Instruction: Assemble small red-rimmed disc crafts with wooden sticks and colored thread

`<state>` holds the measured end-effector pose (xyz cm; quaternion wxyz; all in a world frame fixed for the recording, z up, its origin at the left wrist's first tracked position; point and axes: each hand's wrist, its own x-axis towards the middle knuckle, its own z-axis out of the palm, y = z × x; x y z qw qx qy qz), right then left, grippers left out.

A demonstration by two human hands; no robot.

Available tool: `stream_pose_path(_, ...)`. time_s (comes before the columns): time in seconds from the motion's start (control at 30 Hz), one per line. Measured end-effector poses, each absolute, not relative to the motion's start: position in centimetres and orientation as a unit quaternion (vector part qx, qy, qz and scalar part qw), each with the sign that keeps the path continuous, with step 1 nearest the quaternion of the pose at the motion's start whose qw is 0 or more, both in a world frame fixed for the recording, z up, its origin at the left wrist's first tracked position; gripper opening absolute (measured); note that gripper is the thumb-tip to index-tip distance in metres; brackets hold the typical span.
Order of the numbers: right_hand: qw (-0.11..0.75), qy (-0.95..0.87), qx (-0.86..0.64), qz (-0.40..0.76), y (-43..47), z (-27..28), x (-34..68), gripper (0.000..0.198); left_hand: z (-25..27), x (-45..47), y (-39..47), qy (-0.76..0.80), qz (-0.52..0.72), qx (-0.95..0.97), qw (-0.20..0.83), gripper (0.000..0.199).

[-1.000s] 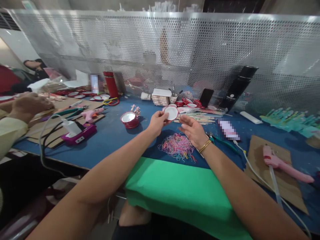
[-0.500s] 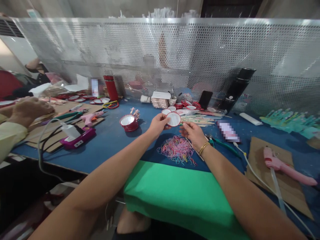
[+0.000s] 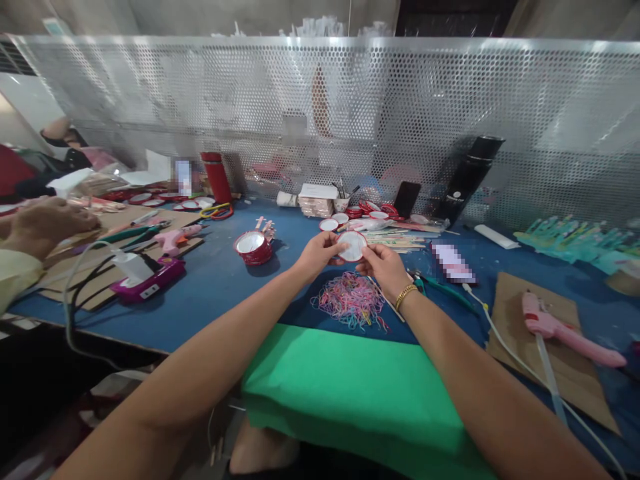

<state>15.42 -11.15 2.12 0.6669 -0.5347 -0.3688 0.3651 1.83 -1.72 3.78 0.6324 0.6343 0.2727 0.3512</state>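
**Red-rimmed white disc (image 3: 355, 244) held between two hands over a blue table (image 3: 210, 287)**

From the left, we find a cylindrical stack of glossy red-rimmed discs (image 3: 253, 249). Next, our left hand (image 3: 319, 257) pinches the thin, round disc's left edge; our right hand (image 3: 388, 268) pinches its right edge, though we cannot tell whether those fingers also hold thread. Nearer us lies a stringy, mostly pink thread tangle (image 3: 350, 300): a loosened pinch could drop the disc into it, snagging strands. Farther right, a smooth pink glue gun (image 3: 555, 327) rests on flat brown cardboard (image 3: 593, 400).
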Motion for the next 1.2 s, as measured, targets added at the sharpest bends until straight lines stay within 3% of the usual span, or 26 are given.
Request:
stream_pose_path(0.2, 0.659, -0.373, -0.547, 0.356, -11.1, 2.0, 15.4, 0.025, 3.8, 1.8, -1.8, 0.255, 0.419, 0.68, 0.545, 0.033)
stream_pose_path(0.37, 0.647, -0.376, -0.568, 0.343, -11.2, 2.0, 15.3, 0.018, 4.6, 1.5, -2.0, 0.178, 0.416, 0.801, 0.393, 0.011)
stream_pose_path(0.5, 0.657, -0.358, -0.58, 0.322, -11.3, 2.4, 15.4, 0.015, 5.2, 1.2, -2.9, 0.161, 0.399, 0.832, 0.35, 0.024)
stream_pose_path(0.67, 0.678, -0.33, -0.588, 0.293, -11.5, 3.0, 15.4, 0.015, 5.6, 1.0, -4.0, 0.195, 0.381, 0.826, 0.366, 0.066)
stream_pose_path(1.2, 0.678, -0.336, -0.587, 0.289, -11.4, 2.9, 15.6, 0.017, 5.6, 1.2, -3.8, 0.218, 0.347, 0.886, 0.217, 0.068)
